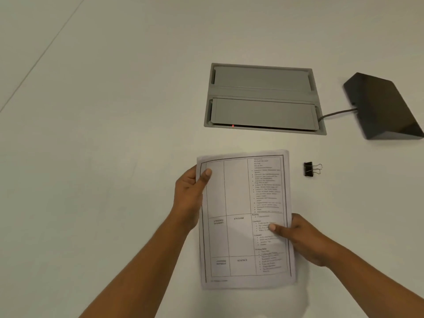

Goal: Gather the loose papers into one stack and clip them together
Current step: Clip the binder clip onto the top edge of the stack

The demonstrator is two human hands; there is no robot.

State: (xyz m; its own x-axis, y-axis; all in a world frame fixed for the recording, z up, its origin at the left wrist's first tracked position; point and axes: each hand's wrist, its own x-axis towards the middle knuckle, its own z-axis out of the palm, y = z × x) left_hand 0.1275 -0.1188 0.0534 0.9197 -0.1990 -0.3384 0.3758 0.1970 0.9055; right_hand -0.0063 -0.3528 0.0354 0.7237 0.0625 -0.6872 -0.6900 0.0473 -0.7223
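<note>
A stack of printed papers (238, 237) with a ruled table on the top sheet is held in front of me, just above the white table. My left hand (189, 193) grips its upper left edge, thumb on top. My right hand (302, 239) grips the lower right edge, thumb pressed on the text column. The sheets look roughly aligned, with slight offsets at the top edge. A black binder clip (312, 169) with silver handles lies on the table to the right of the stack's top corner, apart from both hands.
A grey recessed cable box (263, 92) with two flaps and a small red light sits in the table beyond the papers. A black wedge-shaped device (383, 106) stands at the far right, its cable (337, 113) running into the box.
</note>
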